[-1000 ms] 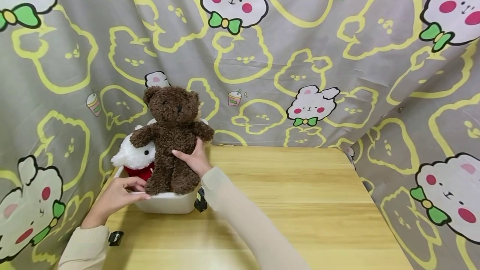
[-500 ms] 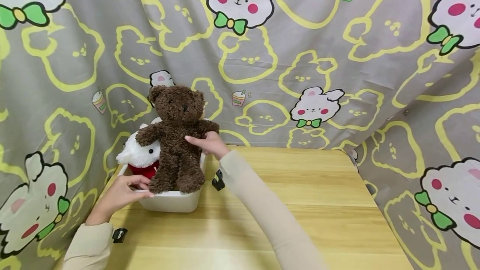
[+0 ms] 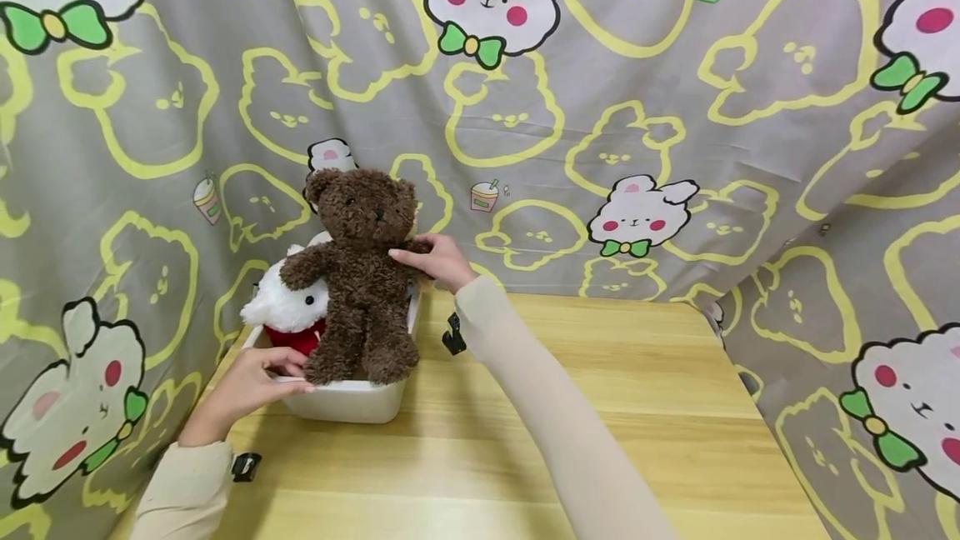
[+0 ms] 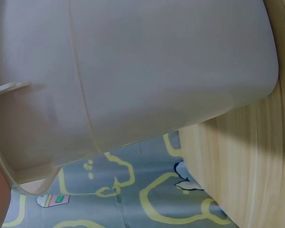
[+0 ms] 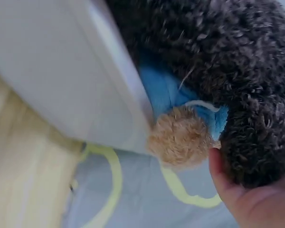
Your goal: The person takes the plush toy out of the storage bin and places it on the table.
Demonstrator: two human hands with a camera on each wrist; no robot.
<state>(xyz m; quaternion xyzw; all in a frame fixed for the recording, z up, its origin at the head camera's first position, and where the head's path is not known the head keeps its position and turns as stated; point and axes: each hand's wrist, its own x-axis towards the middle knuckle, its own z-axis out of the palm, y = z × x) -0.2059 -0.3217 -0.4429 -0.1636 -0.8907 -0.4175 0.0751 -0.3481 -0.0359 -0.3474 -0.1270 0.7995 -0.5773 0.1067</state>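
A brown teddy bear (image 3: 363, 273) stands upright at the front of a white plastic bin (image 3: 348, 404), its feet at the front rim. My right hand (image 3: 438, 259) grips the bear's arm on the right side; the right wrist view shows that dark furry arm (image 5: 259, 142) between thumb and fingers. At the bin's front left corner my left hand (image 3: 251, 382) holds the rim, thumb outside and fingers inside. Behind the bear sits a white plush (image 3: 288, 298) with a red mouth. A tan plush (image 5: 180, 137) in blue clothing shows beside the bin's rim in the right wrist view.
The bin stands at the left end of a wooden table (image 3: 562, 407). Grey cartoon-patterned curtains (image 3: 517, 148) hang behind and at both sides. Black camera mounts (image 3: 454, 335) sit at the wrists.
My right hand has slid up from the bear's side to its arm. The bear's feet have shifted slightly back at the rim. My left hand stays on the bin; the head view has turned slightly.
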